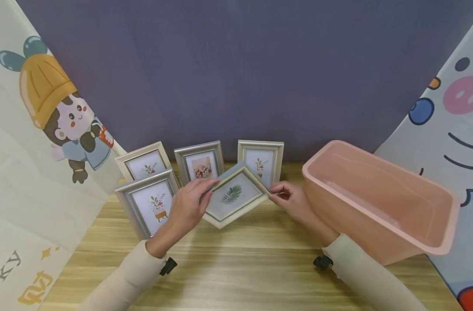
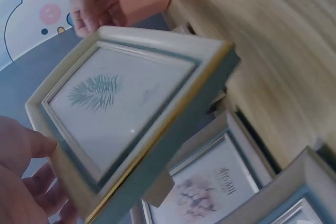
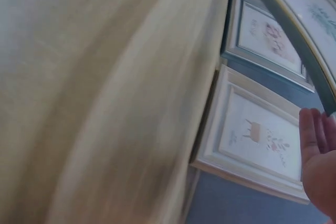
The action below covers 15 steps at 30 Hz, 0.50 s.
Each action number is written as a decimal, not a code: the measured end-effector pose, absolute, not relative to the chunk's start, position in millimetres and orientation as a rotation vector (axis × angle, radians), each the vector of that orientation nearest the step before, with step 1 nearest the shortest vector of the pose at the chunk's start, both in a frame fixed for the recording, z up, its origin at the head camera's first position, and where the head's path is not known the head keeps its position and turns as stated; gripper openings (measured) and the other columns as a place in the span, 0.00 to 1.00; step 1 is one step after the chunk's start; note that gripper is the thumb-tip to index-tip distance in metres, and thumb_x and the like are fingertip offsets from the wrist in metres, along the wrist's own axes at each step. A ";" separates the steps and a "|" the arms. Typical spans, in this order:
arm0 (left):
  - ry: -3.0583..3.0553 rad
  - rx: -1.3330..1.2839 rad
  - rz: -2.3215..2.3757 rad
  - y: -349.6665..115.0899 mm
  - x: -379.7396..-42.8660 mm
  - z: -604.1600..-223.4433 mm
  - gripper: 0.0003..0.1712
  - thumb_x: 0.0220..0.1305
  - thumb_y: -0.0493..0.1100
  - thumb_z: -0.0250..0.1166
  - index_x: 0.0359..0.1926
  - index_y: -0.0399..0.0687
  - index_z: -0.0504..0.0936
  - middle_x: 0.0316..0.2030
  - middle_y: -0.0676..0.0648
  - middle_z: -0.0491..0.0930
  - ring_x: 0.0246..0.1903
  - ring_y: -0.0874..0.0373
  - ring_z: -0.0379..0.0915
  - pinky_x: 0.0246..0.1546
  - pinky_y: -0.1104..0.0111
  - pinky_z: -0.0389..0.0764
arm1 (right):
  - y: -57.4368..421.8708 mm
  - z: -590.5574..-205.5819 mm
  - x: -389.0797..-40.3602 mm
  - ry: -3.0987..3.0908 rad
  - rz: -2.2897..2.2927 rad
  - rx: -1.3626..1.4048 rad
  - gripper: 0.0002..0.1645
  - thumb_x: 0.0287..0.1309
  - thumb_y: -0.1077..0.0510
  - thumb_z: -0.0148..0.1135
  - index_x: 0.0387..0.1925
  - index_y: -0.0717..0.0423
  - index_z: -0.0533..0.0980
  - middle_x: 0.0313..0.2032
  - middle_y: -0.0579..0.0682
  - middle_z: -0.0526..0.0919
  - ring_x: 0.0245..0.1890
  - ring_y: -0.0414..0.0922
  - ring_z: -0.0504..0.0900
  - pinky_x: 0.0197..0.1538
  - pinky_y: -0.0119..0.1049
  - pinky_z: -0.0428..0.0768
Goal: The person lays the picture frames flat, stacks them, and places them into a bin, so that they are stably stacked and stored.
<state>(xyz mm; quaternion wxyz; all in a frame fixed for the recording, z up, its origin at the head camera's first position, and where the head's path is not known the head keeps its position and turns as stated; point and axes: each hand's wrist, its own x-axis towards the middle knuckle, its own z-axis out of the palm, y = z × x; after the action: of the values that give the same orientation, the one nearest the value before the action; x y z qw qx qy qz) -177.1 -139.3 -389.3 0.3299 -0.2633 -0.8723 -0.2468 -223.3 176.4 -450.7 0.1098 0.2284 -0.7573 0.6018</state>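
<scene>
A cream picture frame (image 1: 231,195) with a green leaf print is held in the air, tilted. My left hand (image 1: 190,205) grips its left corner, with the thumb on the front face in the left wrist view. At the opposite corner my right hand (image 1: 292,201) pinches the frame's edge; in the right wrist view those fingers (image 3: 310,132) lie under the corner. Behind the held frame, partly hidden by it, stand a silver frame (image 1: 180,160) with a flower photo and a cream frame (image 1: 280,157) with a potted plant print.
A pink plastic bin (image 1: 376,172) stands at the right, its inside facing up. At the left, a silver frame (image 1: 143,203) stands before another cream frame (image 1: 121,163). They rest on a wood-grain table (image 1: 240,268) against a dark blue-grey backdrop (image 1: 236,77).
</scene>
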 end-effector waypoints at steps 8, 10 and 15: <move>-2.152 -0.727 -0.461 -131.0 -184.4 -378.5 0.16 0.66 0.35 0.65 0.50 0.58 0.88 0.47 0.51 0.88 0.40 0.53 0.83 0.27 0.68 0.55 | 166.0 -468.3 -210.0 -2.448 1.704 0.655 0.10 0.56 0.70 0.72 0.39 0.66 0.80 0.43 0.64 0.86 0.40 0.40 0.88 0.43 0.32 0.89; -2.124 -0.742 -0.422 -128.2 -185.0 -375.4 0.15 0.68 0.36 0.64 0.49 0.59 0.89 0.45 0.51 0.88 0.41 0.53 0.84 0.26 0.67 0.54 | 162.6 -471.9 -208.0 -2.483 1.701 0.641 0.10 0.56 0.71 0.72 0.39 0.66 0.79 0.42 0.63 0.86 0.40 0.41 0.88 0.43 0.35 0.89; -2.104 -0.764 -0.370 -123.3 -184.7 -370.3 0.16 0.68 0.34 0.62 0.48 0.58 0.89 0.44 0.51 0.89 0.40 0.53 0.84 0.25 0.66 0.54 | 158.6 -475.5 -205.2 -2.516 1.667 0.636 0.10 0.55 0.74 0.70 0.37 0.69 0.77 0.40 0.65 0.85 0.40 0.50 0.88 0.42 0.38 0.89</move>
<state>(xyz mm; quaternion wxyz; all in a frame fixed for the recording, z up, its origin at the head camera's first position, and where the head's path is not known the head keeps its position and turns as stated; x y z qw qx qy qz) -184.7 -123.3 -370.3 0.4226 -0.3053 -0.8405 -0.1479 -205.2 158.6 -475.5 0.0285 0.2061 -0.8154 0.5403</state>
